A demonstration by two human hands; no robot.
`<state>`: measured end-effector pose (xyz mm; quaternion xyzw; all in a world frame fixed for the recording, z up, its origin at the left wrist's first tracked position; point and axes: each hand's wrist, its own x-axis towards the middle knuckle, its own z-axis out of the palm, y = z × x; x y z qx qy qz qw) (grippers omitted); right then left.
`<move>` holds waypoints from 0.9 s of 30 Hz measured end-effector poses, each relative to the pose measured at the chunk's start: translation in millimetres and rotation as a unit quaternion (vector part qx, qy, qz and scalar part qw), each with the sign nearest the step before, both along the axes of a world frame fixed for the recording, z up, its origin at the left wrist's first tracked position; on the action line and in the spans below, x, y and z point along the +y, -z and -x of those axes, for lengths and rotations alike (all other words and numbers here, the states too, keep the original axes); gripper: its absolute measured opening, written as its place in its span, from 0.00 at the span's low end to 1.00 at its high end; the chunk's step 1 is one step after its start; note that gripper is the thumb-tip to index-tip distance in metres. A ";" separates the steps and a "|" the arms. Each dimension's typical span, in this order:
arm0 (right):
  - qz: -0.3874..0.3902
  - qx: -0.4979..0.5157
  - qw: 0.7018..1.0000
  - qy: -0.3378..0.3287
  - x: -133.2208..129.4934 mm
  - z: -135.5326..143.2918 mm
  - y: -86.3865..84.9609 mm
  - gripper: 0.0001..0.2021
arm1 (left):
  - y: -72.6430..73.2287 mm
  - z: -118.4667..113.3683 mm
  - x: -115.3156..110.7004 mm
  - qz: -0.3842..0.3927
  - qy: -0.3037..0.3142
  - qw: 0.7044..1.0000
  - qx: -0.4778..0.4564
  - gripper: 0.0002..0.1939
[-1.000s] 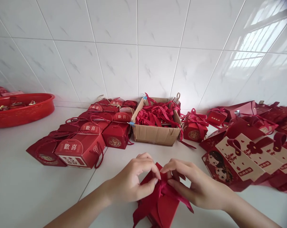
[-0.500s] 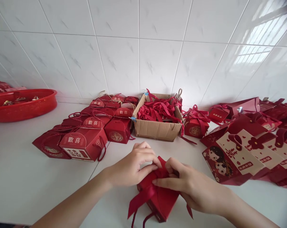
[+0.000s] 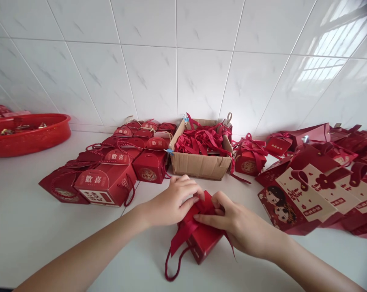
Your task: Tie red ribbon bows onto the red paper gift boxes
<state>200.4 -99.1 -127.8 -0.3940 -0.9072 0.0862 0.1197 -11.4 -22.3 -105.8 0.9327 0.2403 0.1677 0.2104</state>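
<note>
A small red gift box [image 3: 205, 239] lies on the white table between my hands, partly covered by them. Across its top runs a shiny red ribbon [image 3: 183, 234], one end hanging over the near left side. A dark red cord handle [image 3: 173, 275] loops out beside the box onto the table. My left hand [image 3: 179, 202] is at the box's far left, thumb and fingers pinching the ribbon. From the right, my right hand [image 3: 232, 223] has its fingers closed on the ribbon, with one finger stretched along the box top. The exact grip is partly hidden behind the fingers.
Behind stands a cardboard box [image 3: 201, 165] full of red ribbons. Rows of red gift boxes [image 3: 106, 182] are at left, near a red plastic basin [image 3: 34, 136]. A ribboned box [image 3: 248, 160] and several flat printed boxes [image 3: 311, 198] are at right. A tiled wall closes the back.
Both hands and the red box have moved slightly up, away from me. More of the cord handle shows at the near left. My hands keep their pinch on the ribbon.
</note>
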 end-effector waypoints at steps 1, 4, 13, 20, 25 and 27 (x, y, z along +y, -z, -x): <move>-0.004 0.000 1.000 0.007 5.1 -0.3 -0.8 0.26 | -1.8 -2.7 4.1 -0.012 -0.003 1.000 0.009 0.09; -0.023 -0.009 0.999 0.020 21.2 -2.0 -4.1 0.26 | -9.9 -10.5 13.9 -0.044 -0.013 0.998 0.044 0.09; -0.045 -0.014 0.999 0.007 39.5 -5.7 -8.5 0.29 | -23.4 -18.8 25.3 -0.035 -0.001 0.996 0.080 0.04; -0.014 -0.025 1.000 -0.012 43.4 -7.7 -13.7 0.26 | -23.1 -13.6 32.9 -0.008 -0.006 0.996 0.090 0.06; -0.007 -0.024 1.000 -0.016 42.8 -7.8 -10.0 0.29 | -25.4 -12.1 32.3 -0.036 0.020 0.994 0.097 0.08; 0.000 -0.024 1.000 -0.013 42.5 -8.3 -8.7 0.29 | -26.7 -11.6 32.8 -0.037 0.021 0.995 0.094 0.09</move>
